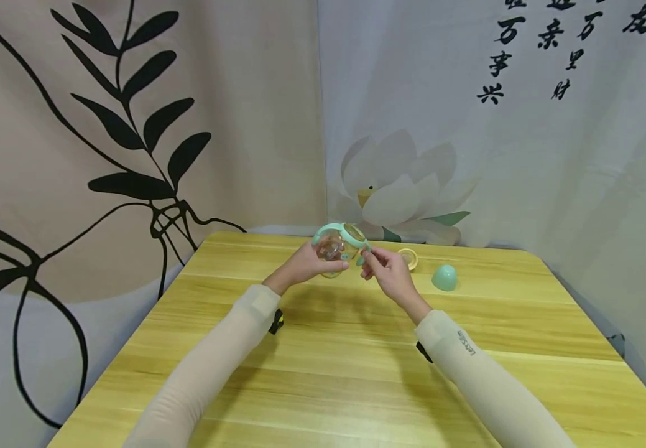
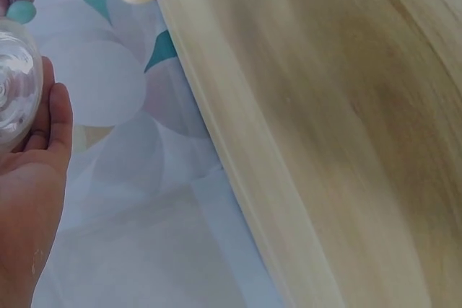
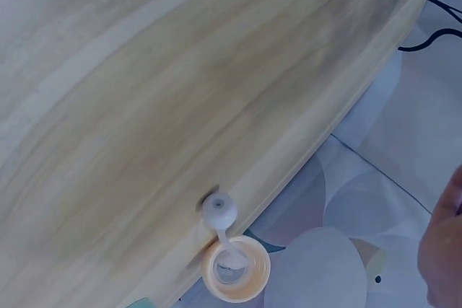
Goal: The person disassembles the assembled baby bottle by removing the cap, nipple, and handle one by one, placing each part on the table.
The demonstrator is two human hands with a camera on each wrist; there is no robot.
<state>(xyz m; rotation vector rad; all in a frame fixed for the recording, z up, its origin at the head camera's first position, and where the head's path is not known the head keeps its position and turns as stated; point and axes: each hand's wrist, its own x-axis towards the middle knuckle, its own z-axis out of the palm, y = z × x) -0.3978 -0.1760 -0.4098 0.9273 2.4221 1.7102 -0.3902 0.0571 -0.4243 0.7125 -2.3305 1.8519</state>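
Note:
My left hand (image 1: 302,265) holds a clear, rounded bottle (image 1: 331,247) with a mint-green collar and handles, tilted above the far part of the table. Its transparent base (image 2: 16,88) faces the left wrist camera, with fingers behind it. On the bottle's right side, my right hand (image 1: 394,277) pinches a mint-green handle end (image 2: 22,11) between thumb and fingers. Only part of the right hand (image 3: 442,250) shows at the edge of the right wrist view, where its grip is hidden.
Behind the right hand lies a yellow ring (image 3: 209,279) with a whitish straw piece (image 3: 219,211) attached. A mint-green domed cap (image 1: 444,278) stands to its right on the wooden table (image 1: 345,373). Beyond the far table edge hangs a printed curtain (image 1: 267,124).

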